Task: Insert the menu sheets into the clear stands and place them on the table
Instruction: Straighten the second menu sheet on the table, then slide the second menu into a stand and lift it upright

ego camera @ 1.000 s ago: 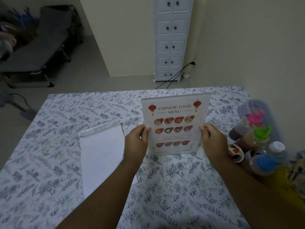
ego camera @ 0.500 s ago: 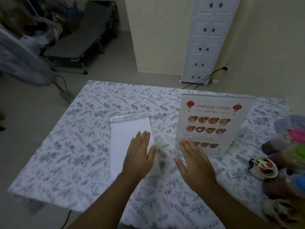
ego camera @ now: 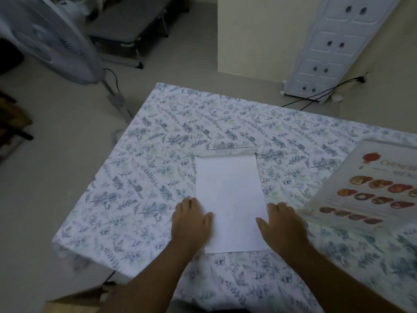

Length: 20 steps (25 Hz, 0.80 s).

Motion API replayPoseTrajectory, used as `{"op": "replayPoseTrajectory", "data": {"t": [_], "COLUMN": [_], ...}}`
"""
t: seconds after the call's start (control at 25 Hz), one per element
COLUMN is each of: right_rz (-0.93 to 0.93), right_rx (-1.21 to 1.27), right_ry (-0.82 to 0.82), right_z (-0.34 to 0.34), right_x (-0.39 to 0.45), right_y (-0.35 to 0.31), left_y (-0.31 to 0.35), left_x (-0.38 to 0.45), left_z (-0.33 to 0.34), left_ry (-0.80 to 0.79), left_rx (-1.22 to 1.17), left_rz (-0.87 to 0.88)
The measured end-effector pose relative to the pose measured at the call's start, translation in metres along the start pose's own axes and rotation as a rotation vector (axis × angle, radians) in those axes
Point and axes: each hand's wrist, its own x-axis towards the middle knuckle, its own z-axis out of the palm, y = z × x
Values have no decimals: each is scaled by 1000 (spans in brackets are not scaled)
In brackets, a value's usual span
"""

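A second clear stand with a white sheet [ego camera: 230, 199] lies flat on the floral tablecloth [ego camera: 176, 136], blank side up, its clear base [ego camera: 230, 150] at the far end. My left hand [ego camera: 191, 222] rests on the sheet's left edge and my right hand [ego camera: 282, 224] on its right edge, fingers spread, palms down. The finished stand with the Chinese food menu [ego camera: 372, 190] stands upright at the right, blurred, apart from both hands.
A standing fan [ego camera: 49, 37] is off the table's left side, its cable on the floor. A white drawer tower [ego camera: 334, 46] stands against the far wall. A folding cot [ego camera: 135, 26] is at the back. A cardboard box corner [ego camera: 72, 303] shows bottom left.
Both hands let go of the upright menu stand and moved left to the flat white sheet. The view swung left, pushing the finished stand to the right edge.
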Motion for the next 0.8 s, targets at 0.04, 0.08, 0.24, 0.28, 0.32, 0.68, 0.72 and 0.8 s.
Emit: {"op": "replayPoseTrajectory", "data": {"t": [0.04, 0.08, 0.24, 0.28, 0.32, 0.68, 0.72, 0.8], "right_rz": [78, 168, 513, 567, 602, 559, 522, 444], "right_rx": [134, 300, 812, 887, 937, 1211, 1257, 1410], "right_ry": [-14, -34, -73, -87, -101, -139, -109, -114], "right_z": [2, 3, 6, 6, 5, 5, 3, -9], "right_x": [3, 7, 22, 24, 25, 9, 6, 0], "right_y": [-7, -13, -27, -28, -29, -13, -8, 1], "left_y": [1, 5, 14, 14, 13, -9, -11, -17], "left_x": [4, 8, 23, 27, 30, 32, 28, 23], "left_z": [0, -1, -9, -14, -18, -42, -45, -53], "left_ry": [-30, -59, -116, -124, -131, -157, -114, -39], "left_rx": [-67, -160, -677, -783, -867, -1129, -1094, -1033], "left_rz": [-26, -58, -306, -377, -439, -428, -369, -266]}}
